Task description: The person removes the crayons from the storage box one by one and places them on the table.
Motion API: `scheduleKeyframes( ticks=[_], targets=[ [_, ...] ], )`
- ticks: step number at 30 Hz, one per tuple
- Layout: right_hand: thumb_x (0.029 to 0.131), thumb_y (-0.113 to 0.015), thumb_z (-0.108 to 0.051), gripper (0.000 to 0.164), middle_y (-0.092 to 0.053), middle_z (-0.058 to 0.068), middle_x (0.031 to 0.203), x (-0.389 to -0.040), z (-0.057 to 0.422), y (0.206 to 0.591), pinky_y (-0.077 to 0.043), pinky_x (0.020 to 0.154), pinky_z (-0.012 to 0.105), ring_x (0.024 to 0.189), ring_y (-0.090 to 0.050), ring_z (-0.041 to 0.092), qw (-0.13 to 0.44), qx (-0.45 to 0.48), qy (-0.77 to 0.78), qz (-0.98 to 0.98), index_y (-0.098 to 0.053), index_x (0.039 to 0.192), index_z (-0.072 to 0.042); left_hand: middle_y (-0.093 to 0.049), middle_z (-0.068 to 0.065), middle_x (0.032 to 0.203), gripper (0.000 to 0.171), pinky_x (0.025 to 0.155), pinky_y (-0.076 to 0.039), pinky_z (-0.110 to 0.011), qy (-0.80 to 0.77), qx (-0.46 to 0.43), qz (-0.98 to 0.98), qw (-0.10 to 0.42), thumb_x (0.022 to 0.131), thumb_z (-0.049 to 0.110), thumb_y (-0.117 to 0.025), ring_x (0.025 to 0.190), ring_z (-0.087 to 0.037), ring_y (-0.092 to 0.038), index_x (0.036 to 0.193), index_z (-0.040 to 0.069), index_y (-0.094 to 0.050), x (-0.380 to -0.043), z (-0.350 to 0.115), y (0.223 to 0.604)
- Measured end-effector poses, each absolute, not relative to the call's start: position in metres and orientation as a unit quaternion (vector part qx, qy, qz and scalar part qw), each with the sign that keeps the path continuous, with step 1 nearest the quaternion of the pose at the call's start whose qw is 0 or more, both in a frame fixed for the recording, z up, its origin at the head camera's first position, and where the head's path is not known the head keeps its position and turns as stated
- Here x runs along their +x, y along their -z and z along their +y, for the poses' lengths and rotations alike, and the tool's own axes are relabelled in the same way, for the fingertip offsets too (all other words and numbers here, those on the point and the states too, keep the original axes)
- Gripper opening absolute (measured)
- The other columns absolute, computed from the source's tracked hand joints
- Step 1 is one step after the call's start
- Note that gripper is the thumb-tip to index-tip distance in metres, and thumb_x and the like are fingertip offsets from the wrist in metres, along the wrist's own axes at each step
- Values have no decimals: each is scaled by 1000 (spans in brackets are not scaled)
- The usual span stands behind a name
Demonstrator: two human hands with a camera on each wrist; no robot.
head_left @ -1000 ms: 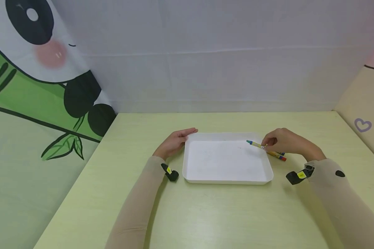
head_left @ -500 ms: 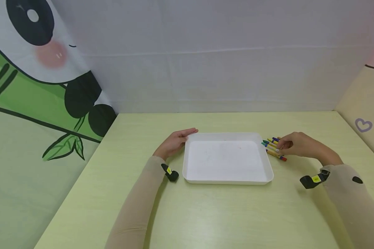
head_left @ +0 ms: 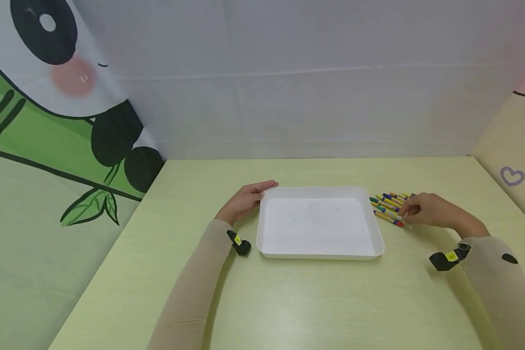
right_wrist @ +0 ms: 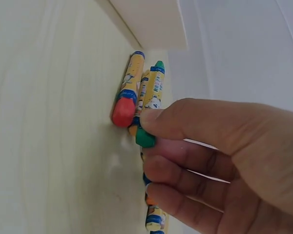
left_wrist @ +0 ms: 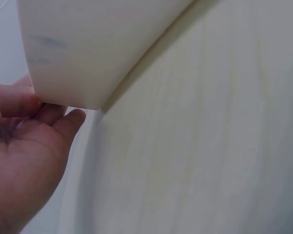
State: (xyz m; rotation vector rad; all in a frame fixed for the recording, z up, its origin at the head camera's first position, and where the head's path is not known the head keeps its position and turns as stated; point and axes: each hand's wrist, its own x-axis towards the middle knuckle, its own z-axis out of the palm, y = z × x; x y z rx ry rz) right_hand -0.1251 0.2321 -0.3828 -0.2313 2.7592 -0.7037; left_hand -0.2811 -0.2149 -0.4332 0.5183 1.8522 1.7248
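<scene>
A white rectangular tray (head_left: 319, 228) stands on the table. My left hand (head_left: 244, 201) holds its far left corner. In the left wrist view, the thumb and fingers (left_wrist: 71, 124) meet the tray wall (left_wrist: 83, 48) at this corner. Several crayons in yellow wrappers (head_left: 387, 203) lie side by side at the tray's right. There my right hand (head_left: 430, 210) pinches the near end of a green crayon (right_wrist: 155, 90) between thumb and fingertips. Beside it, nearest the viewer, lies a red crayon (right_wrist: 124, 109). The curled fingers partly cover the others in the row.
The pale wooden table (head_left: 306, 301) reaches back to a white cloth wall (head_left: 306, 107). A printed cartoon cloth (head_left: 70, 194) borders the left, and a cream panel with a purple heart (head_left: 512, 176) the right. Each wrist wears a small black camera (head_left: 241, 246).
My right hand has moved right and slightly nearer, off the tray's right rim, and more of the crayon row is now uncovered. The left hand and tray have stayed put.
</scene>
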Motion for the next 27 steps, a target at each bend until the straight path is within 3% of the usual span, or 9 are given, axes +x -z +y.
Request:
scheduleKeyframes(
  ticks=[17, 27],
  targets=[
    [88, -67, -23, 23, -64, 0, 86, -127, 244, 390, -46, 65, 27, 78, -53, 14, 181, -56, 245, 951, -68, 98, -3, -42, -1, 151, 46, 118, -28, -37, -641, 196, 686, 282, 102, -1, -34, 144, -15, -30, 145, 11, -43, -282, -212, 432],
    [88, -68, -24, 23, -67, 0, 90, -125, 242, 385, -48, 68, 28, 81, -56, 13, 167, -68, 233, 956, -70, 99, -4, -41, -2, 152, 46, 118, -27, -38, -648, 194, 682, 280, 102, -2, -34, 144, -16, -30, 146, 9, -42, -281, -210, 434]
  ],
)
